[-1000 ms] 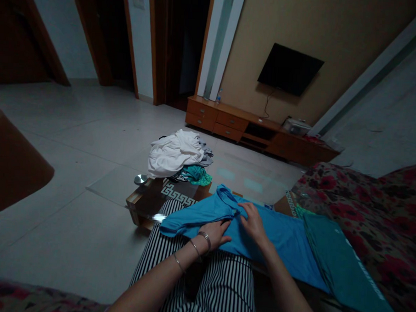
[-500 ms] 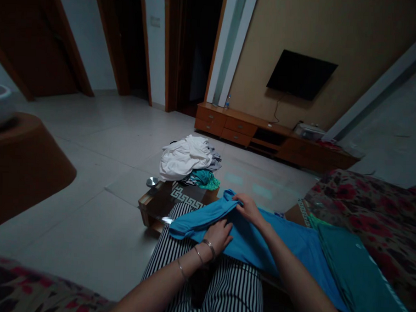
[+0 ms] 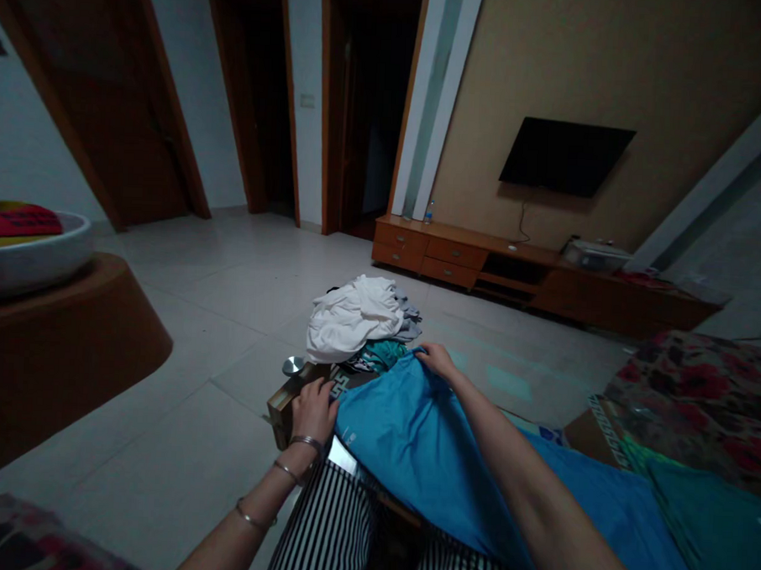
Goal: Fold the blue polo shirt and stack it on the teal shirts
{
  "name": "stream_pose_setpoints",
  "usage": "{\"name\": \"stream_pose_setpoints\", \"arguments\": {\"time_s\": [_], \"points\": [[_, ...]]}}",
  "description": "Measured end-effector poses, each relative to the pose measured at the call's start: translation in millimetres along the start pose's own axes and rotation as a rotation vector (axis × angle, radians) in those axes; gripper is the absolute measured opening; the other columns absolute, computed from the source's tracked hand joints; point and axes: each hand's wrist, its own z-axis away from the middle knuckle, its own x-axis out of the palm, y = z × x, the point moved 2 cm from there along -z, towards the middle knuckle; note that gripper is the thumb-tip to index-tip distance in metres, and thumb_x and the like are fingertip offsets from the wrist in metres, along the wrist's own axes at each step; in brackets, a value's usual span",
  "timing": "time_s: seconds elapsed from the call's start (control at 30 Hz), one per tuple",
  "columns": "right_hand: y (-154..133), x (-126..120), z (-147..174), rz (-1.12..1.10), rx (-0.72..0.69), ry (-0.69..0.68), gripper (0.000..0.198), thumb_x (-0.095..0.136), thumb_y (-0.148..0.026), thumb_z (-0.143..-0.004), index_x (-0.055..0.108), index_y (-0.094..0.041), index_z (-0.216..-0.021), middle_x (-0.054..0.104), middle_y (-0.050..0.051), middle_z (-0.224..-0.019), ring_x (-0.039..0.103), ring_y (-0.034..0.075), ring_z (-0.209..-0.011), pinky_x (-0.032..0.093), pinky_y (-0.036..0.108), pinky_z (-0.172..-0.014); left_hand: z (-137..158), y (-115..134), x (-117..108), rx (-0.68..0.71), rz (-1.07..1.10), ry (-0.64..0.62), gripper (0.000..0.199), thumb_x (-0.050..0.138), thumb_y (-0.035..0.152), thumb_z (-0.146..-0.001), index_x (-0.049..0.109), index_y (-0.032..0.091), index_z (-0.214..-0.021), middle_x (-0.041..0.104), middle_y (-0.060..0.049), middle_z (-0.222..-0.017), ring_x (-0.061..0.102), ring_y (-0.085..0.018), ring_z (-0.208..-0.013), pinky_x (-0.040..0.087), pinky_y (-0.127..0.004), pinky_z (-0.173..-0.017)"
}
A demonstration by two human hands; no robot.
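Observation:
A blue garment [image 3: 393, 420] with a small white logo lies across the low table and stretches off to the right. My right hand [image 3: 437, 361] pinches its far edge and lifts it a little. At the garment's left edge is my left hand [image 3: 313, 412], wearing bracelets, its fingers curled on the cloth by the table corner. Just beyond my hands sits a heap of clothes, with a white garment [image 3: 354, 317] on top and a teal piece [image 3: 383, 355] below it. Folded teal cloth [image 3: 711, 509] rests at the right.
The low table [image 3: 282, 407] has a patterned border, and a round metal lid [image 3: 293, 365] is near its left end. At left, a white basin [image 3: 35, 249] stands on a brown stand [image 3: 94, 340]. A floral sofa [image 3: 698, 374] lies right; a TV cabinet [image 3: 450, 263] lines the wall.
My left hand has moved left to the garment's edge. My right hand has moved slightly up, and the folded-over blue cloth is now spread wider. The view has tilted up and left.

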Motion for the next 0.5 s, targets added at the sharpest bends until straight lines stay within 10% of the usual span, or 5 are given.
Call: {"name": "stream_pose_setpoints", "arguments": {"time_s": [0.37, 0.5], "points": [[24.0, 8.2, -3.5, -0.103, 0.023, -0.062, 0.018, 0.059, -0.021, -0.075, 0.073, -0.019, -0.085, 0.072, 0.001, -0.083, 0.062, 0.017, -0.079, 0.045, 0.023, -0.072, -34.6, 17.5, 11.4, 0.028, 0.153, -0.29, 0.056, 0.066, 0.041, -0.078, 0.053, 0.021, -0.128, 0.058, -0.01, -0.125, 0.05, -0.029, -0.115, 0.038, -0.036, -0.088], [32.6, 14.1, 11.5, -0.171, 0.022, -0.058, 0.024, 0.056, -0.015, -0.072, 0.073, -0.019, -0.088, 0.073, 0.002, -0.088, 0.064, 0.017, -0.084, 0.047, 0.023, -0.075, -30.3, 15.0, 3.7, 0.004, 0.171, -0.14, 0.027, 0.058, 0.038, -0.084, 0.062, 0.02, -0.105, 0.064, -0.006, -0.105, 0.055, -0.023, -0.102, 0.038, -0.032, -0.082]]}}
